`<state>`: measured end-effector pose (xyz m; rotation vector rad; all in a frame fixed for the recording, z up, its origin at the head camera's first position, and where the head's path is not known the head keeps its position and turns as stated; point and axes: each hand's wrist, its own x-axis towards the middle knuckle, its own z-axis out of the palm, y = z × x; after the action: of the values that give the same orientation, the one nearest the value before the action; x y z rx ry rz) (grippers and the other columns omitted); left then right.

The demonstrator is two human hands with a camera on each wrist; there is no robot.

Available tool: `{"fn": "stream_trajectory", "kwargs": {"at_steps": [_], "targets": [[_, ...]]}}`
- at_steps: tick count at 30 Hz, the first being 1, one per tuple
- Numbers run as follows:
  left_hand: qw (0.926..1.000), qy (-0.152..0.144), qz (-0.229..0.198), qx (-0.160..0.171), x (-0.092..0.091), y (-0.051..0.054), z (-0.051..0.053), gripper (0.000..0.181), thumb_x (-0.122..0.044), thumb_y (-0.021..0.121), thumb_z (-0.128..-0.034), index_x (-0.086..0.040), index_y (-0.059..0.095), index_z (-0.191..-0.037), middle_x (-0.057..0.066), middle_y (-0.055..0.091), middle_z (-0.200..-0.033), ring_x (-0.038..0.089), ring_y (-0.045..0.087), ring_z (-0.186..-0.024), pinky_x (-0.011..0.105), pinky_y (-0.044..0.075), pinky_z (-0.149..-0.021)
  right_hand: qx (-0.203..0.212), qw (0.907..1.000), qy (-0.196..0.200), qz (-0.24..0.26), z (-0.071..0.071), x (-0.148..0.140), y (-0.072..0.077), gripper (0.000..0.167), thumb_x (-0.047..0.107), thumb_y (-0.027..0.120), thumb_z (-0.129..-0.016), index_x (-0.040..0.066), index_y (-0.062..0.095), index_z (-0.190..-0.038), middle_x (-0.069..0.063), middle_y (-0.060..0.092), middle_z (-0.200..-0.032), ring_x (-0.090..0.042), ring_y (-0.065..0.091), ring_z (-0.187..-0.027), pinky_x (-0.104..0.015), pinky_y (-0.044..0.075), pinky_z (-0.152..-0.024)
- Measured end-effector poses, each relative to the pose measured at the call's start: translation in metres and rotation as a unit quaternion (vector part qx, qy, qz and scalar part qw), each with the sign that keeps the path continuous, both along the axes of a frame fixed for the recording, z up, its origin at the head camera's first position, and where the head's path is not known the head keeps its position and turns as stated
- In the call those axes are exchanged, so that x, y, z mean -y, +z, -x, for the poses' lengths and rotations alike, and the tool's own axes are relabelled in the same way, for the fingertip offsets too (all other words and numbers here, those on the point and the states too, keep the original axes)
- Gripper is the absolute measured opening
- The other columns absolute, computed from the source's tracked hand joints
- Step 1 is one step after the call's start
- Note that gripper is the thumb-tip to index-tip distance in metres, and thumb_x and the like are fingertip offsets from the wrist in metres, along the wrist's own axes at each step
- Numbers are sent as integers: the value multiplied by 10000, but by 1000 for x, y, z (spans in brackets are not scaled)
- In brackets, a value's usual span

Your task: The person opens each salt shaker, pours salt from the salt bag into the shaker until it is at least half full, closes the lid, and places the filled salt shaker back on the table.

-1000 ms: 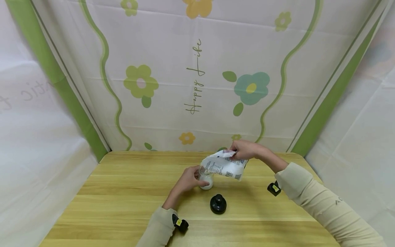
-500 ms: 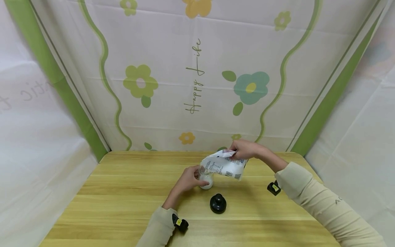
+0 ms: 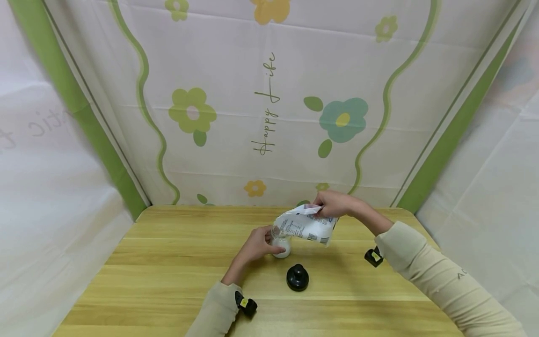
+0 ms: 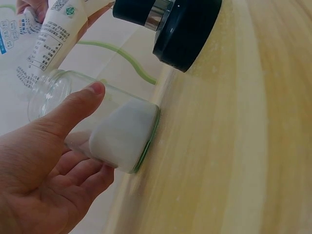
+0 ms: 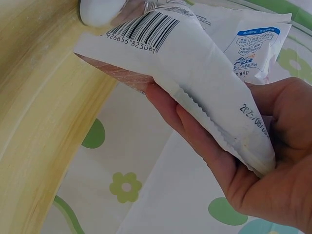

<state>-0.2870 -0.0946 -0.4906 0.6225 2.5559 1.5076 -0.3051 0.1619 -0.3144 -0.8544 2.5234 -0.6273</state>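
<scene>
A clear glass jar stands on the wooden table, partly filled with a white substance heaped to one side. My left hand grips it, thumb on one side and fingers round the other. In my right hand is a white printed plastic bag, tilted with its end at the jar's mouth. The right wrist view shows the bag with a barcode, my fingers and thumb holding it from both sides. Whether anything flows from the bag is hidden.
A black lid with a raised knob rests on the table just in front of the jar. Behind the table's far edge hangs a white curtain with printed flowers, and similar cloth encloses both sides.
Almost nothing differs. Both hands, the jar and the tilted bag keep their places; the white level in the jar looks much the same.
</scene>
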Motion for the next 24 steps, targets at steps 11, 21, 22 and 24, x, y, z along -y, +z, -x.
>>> {"fn": "stream_trajectory", "kwargs": {"at_steps": [11, 21, 22, 24], "targets": [[10000, -25, 32, -39, 0, 0, 0, 542, -217, 862, -786, -56, 640, -1254, 64, 721, -1124, 147, 689, -994, 282, 579, -847, -16, 10000, 9, -43, 0, 2, 1, 160, 15, 602, -952, -25, 756, -966, -150, 759, -951, -145, 710, -692, -265, 581, -594], [10000, -44, 0, -14, 0, 0, 0, 537, -218, 863, -786, -53, 638, -1244, 70, 719, -1131, 155, 688, -1002, 292, 580, -851, -11, 10000, -12, -72, 3, 2, 1, 177, 40, 590, -974, -17, 757, -967, -148, 759, -958, -132, 704, -682, -264, 580, -595], [10000, -42, 3, -17, 0, 0, 0, 538, -220, 864, -785, -55, 638, -1244, 69, 718, -1133, 153, 688, -1004, 292, 580, -854, -16, 10000, 7, -65, 3, 2, 1, 179, 40, 588, -975, -19, 757, -969, -149, 759, -957, -132, 705, -682, -267, 583, -595], [10000, -35, 4, -24, 0, 0, 0, 534, -220, 865, -784, -55, 640, -1239, 69, 719, -1130, 155, 687, -1001, 299, 580, -854, 1, 10000, -5, -45, 3, 1, 1, 183, 41, 586, -977, -19, 758, -968, -149, 760, -956, -133, 706, -681, -268, 585, -597]]}}
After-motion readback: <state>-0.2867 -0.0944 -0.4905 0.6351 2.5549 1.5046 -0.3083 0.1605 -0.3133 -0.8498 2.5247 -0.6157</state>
